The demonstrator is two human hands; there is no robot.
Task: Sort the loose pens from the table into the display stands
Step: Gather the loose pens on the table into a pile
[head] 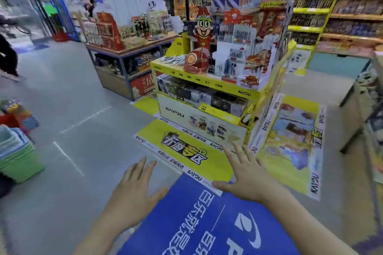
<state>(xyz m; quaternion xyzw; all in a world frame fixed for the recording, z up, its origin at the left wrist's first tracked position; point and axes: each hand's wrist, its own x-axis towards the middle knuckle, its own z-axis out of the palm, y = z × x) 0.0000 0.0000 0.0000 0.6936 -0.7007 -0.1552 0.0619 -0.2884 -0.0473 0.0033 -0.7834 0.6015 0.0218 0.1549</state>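
A yellow display table (207, 83) stands a few steps ahead in a shop aisle. Loose pens (174, 60) lie in a pile on its top at the left end. White tiered display stands (234, 56) holding upright pens rise at its right end, beside a red round box (196, 62). My left hand (134, 190) and my right hand (248, 174) are stretched out in front of me over the floor, fingers spread and straight, holding nothing. Both hands are well short of the table.
Yellow and blue floor stickers (186, 151) lie in front of the table. A wooden table (128, 47) with goods stands at the back left. Stacked green baskets (16, 155) sit at the left edge. Shelves (331, 6) line the right wall. A person (8, 56) is at far left.
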